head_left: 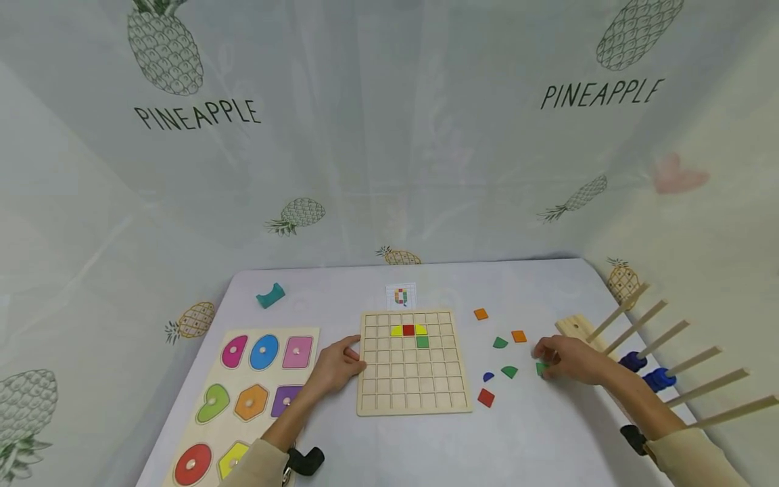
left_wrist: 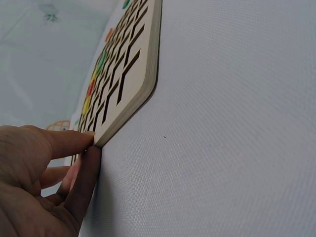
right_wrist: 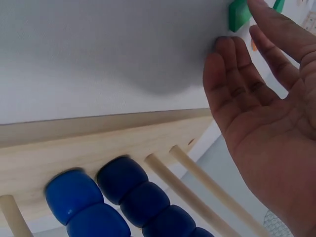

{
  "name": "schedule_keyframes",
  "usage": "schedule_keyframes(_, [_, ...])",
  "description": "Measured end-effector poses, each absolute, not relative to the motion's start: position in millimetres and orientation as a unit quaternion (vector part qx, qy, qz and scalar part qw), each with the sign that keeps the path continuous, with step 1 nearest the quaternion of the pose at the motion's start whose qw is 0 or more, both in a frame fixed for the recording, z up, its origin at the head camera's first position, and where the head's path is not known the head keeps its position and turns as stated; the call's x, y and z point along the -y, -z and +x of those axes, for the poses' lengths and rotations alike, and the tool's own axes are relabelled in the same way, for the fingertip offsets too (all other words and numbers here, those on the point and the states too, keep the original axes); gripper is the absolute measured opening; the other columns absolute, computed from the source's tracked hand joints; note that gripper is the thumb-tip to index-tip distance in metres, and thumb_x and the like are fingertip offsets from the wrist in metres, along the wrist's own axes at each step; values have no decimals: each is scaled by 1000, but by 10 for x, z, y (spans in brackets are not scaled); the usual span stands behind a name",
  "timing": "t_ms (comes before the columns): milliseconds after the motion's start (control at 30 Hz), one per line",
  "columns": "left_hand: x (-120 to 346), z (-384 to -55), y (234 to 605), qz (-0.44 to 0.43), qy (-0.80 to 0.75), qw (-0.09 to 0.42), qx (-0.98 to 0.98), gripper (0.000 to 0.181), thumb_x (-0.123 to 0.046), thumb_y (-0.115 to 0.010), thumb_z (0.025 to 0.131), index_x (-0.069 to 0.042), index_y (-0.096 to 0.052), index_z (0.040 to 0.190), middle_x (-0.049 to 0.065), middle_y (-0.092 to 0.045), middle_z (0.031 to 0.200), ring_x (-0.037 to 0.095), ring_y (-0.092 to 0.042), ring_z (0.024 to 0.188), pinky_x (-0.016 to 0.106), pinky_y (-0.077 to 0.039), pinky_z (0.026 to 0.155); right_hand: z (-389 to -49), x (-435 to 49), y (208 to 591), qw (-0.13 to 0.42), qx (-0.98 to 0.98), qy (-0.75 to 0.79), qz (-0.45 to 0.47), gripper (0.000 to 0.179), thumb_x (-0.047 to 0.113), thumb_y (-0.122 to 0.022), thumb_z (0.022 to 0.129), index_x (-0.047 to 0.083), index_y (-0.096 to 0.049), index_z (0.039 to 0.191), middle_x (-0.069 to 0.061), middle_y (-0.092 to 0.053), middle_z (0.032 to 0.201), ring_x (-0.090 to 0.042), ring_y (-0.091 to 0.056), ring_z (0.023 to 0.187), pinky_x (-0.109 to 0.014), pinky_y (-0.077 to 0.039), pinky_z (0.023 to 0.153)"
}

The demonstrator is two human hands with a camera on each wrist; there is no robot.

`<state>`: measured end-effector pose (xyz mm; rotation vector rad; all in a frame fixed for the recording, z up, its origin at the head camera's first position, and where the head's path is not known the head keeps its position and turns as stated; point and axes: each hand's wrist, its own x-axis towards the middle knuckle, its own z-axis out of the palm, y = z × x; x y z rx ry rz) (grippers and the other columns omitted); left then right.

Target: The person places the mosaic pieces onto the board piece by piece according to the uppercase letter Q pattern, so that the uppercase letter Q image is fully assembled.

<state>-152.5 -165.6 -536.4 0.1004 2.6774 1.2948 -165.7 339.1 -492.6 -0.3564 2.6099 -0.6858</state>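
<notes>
My left hand point(head_left: 337, 365) holds the left edge of a wooden grid board point(head_left: 414, 399), thumb and finger at its rim in the left wrist view. On the board lie two yellow pieces point(head_left: 397, 331), a red square point(head_left: 408, 330) between them and a green square point(head_left: 422, 342) below the right one. My right hand point(head_left: 569, 358) is over a green piece point(head_left: 540, 368) on the table at the right. Its thumb is close to that green piece point(right_wrist: 239, 16) in the right wrist view, fingers spread apart and not closed round it. Whether they touch is unclear.
Loose orange point(head_left: 518, 336), green point(head_left: 509, 372), blue point(head_left: 488, 377) and red point(head_left: 486, 398) pieces lie right of the board. A pattern card point(head_left: 401, 296) sits behind it. A shape puzzle point(head_left: 274, 358) and teal block point(head_left: 270, 295) are left; a pegged rack point(head_left: 575, 327) with blue beads stands right.
</notes>
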Motion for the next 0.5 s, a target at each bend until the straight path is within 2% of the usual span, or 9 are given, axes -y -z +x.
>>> schedule_keyframes(233, [1647,-1520,5355,40,-436,77,-896,63,-14,-80,84,-1,-56,141,0,-64,85,10,-62,74,29,-49,65,-1675,-3422,4993,206,-941,229,-137,25,9,-83,80,13,-62,94,1,-55,87,-17,-49,84,-27,-44,69])
schedule_keyframes(500, [1652,-1510,5369,42,-433,74,-898,63,-13,-79,84,0,-55,141,0,-64,85,10,-62,73,28,-49,64,-1673,-3378,5058,189,-940,237,-154,25,10,-80,83,16,-60,96,3,-54,87,-16,-49,84,-27,-43,68])
